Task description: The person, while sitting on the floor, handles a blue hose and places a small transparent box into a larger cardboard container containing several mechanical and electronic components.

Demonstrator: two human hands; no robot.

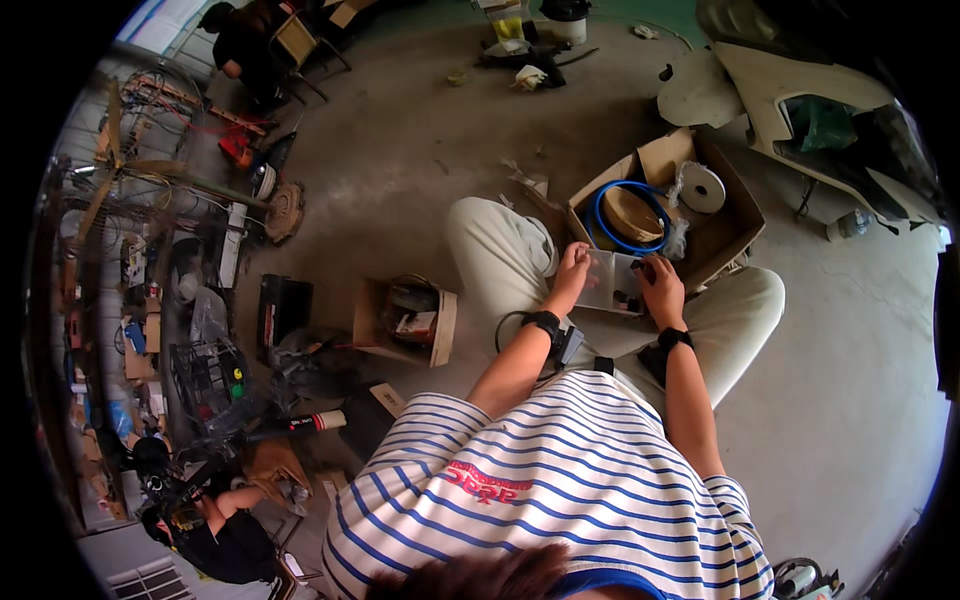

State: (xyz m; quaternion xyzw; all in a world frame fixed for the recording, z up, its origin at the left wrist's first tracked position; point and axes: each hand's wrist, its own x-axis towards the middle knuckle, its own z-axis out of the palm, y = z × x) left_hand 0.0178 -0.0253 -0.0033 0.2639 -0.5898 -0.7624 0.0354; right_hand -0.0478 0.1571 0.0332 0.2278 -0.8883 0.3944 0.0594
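Note:
A clear plastic box (598,292) with a divider is held up between my legs. My left hand (570,272) is closed on its left edge. Several small dark pieces (627,301) lie in the right compartment. Over the box's right side, the fingers of my right hand (661,291) are pinched together on a small dark piece (638,266), too small to name. Just beyond the box stands an open cardboard box (740,238), holding a coil of blue tubing (600,212), a roll of brown tape (632,214) and a white spool (702,188).
Left of my legs stands a smaller cardboard box (443,330) with mixed items. Cluttered shelves (90,330) line the left side. A pale scooter body (780,70) stands far right. One person (225,545) is at lower left, another (250,45) at far left near a chair (297,42).

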